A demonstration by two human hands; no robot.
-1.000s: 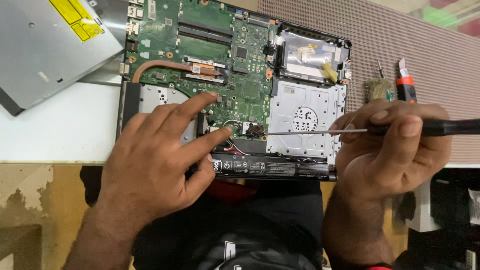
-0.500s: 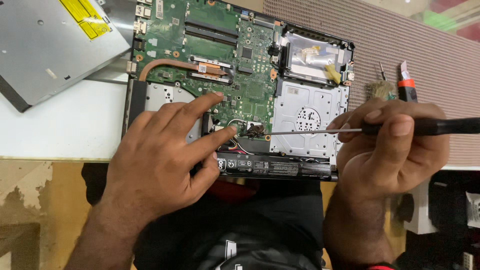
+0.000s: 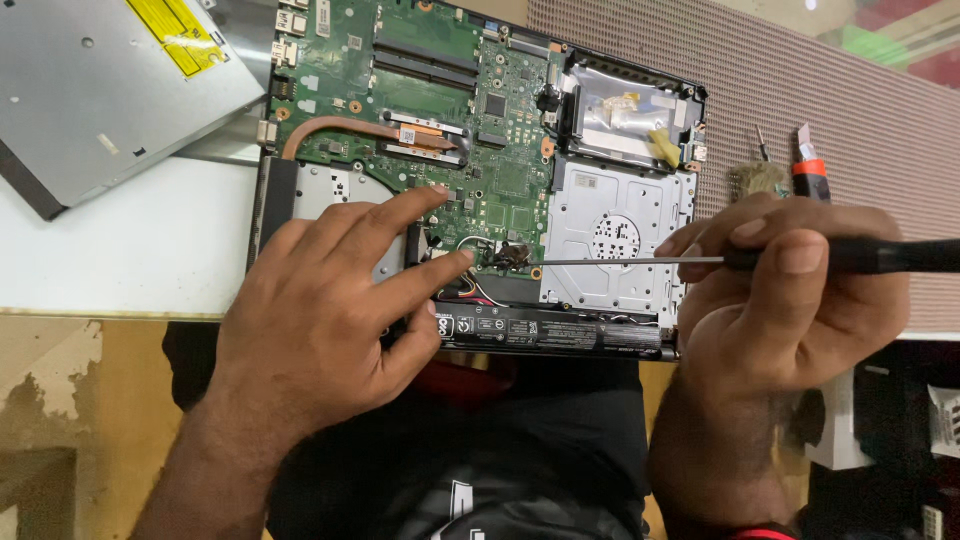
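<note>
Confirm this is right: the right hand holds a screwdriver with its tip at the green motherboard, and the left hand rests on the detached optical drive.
Not quite. The head view shows the left hand on the opened laptop, not the optical drive. The right hand does hold the screwdriver at the motherboard.

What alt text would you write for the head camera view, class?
The right hand holds a screwdriver, tip at a connector on an opened laptop's green motherboard, while the left hand rests beside it. A grey optical drive lies upper left.

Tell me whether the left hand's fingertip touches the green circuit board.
Touching. The head view shows the left hand spread over the green circuit board, its fingertip pressed down beside the screwdriver tip.
</note>
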